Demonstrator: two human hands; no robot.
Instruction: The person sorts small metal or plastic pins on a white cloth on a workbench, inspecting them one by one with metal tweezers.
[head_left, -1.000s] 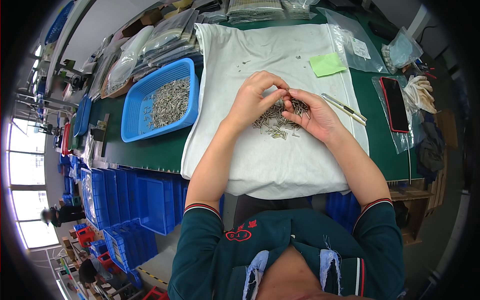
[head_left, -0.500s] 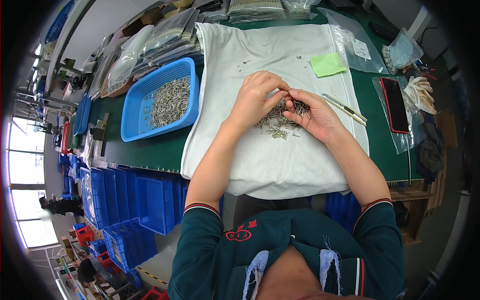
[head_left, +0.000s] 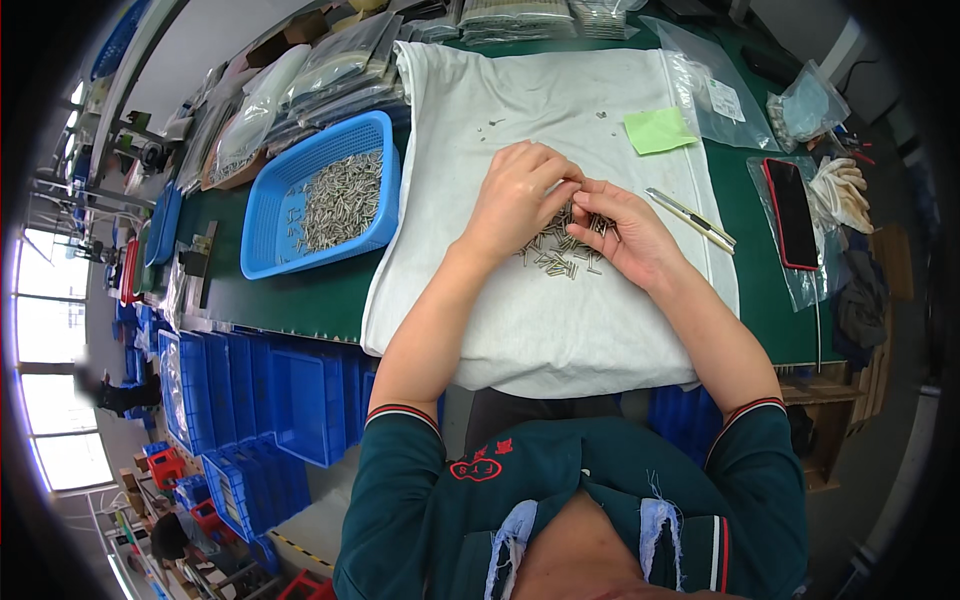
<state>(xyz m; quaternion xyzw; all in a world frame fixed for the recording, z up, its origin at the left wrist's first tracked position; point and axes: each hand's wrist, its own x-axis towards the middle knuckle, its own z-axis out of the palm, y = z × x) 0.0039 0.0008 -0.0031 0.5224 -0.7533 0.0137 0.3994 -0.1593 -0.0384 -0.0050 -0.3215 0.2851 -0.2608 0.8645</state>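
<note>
Small shiny metal pins, perhaps rivets or screws, lie in a loose pile point(head_left: 562, 264) on a white cloth point(head_left: 560, 340). Over the pile, my left hand point(head_left: 522, 196) and my right hand point(head_left: 636, 238) meet at the fingertips. The left thumb and forefinger are pinched together; whatever they hold is too small to make out. My right thumb and forefinger close at the same spot, the other fingers curled above the pins. Both hands hide part of the pile. To the left stands a blue basket point(head_left: 268, 262) holding many similar metal pins point(head_left: 342, 200).
On the cloth lie a green paper note point(head_left: 660, 131), a pen-like tool point(head_left: 692, 214) and a few stray metal bits point(head_left: 492, 123). A red-edged phone point(head_left: 790, 213) and a glove point(head_left: 842, 192) are at right. Bagged goods point(head_left: 330, 85) line the back left; blue crates point(head_left: 305, 405) stand below.
My hands stay together over the pile, with only a slight shift of the fingers. The pins and basket look unchanged. In the far left background, a person has moved a little.
</note>
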